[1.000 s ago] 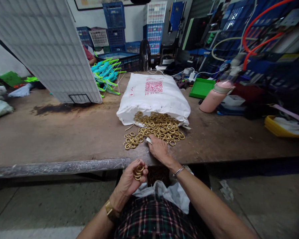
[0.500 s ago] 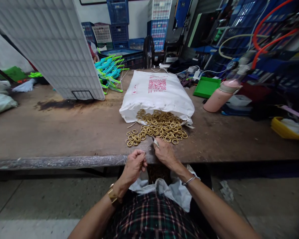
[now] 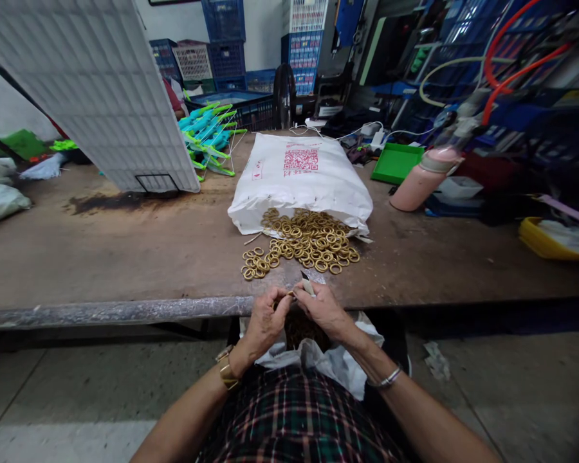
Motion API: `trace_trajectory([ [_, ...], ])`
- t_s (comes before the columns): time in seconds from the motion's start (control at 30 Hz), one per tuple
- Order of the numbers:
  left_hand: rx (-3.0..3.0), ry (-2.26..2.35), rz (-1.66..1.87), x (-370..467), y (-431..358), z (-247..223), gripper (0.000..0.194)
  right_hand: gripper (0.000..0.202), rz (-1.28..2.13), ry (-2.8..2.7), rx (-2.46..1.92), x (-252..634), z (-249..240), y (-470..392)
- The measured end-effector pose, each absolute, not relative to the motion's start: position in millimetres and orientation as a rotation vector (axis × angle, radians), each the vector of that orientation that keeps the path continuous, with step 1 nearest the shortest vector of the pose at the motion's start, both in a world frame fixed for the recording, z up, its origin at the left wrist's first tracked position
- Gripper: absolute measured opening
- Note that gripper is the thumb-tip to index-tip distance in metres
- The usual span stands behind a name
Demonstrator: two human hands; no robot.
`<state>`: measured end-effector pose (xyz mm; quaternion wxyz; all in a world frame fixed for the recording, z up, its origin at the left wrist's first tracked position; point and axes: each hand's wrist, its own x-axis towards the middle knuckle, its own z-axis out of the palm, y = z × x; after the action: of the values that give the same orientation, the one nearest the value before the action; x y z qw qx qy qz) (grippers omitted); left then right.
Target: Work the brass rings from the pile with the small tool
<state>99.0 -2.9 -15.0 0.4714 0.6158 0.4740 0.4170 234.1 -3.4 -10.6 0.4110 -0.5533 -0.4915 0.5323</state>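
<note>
Gold-coloured rings [image 3: 318,241] spill from the open mouth of a white sack [image 3: 302,177] toward the table's front edge. Over that edge, my left hand [image 3: 267,318] pinches a ring [image 3: 289,294], mostly hidden by the fingers. My right hand [image 3: 323,312] meets it from the right, closed around a small knife [image 3: 307,283] with a dark blade that points up and away. Its fingertips are at the ring. Below the hands, a white bag [image 3: 318,360] on my lap holds a brownish mass of small pieces.
A tall white ribbed panel [image 3: 101,96] stands on the table [image 3: 125,251] at left, beside green and turquoise plastic pieces [image 3: 210,138]. Right of the sack are a green tray [image 3: 396,163], a pink bottle [image 3: 422,182] and a yellow basket [image 3: 554,244]. Crates [image 3: 226,58] are stacked behind.
My right hand has drawn back from the ring pile to my left hand, and the knife blade now points up. A ring now shows between the fingertips. The view has shifted slightly.
</note>
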Motion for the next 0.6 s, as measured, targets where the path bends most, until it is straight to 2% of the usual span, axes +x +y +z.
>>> trace_trajectory([
  [0.2, 1.456, 1.182, 1.033, 102, -7, -17, 0.017, 0.028, 1.723, -0.865, -1.248, 226, -4, -8],
  [0.3, 1.429, 1.167, 1.036, 103, -9, -19, 0.017, 0.032, 1.784, -0.788, -1.21, 226, -4, -10],
  [0.43, 1.417, 1.139, 0.995, 103, -9, -23, 0.018, 0.031, 1.709, -0.826, -1.269, 227, -12, -8],
  [0.6, 1.449, 1.162, 0.979, 102, -10, -23, 0.02, 0.021, 1.329, -1.118, -1.454, 227, -15, -2],
])
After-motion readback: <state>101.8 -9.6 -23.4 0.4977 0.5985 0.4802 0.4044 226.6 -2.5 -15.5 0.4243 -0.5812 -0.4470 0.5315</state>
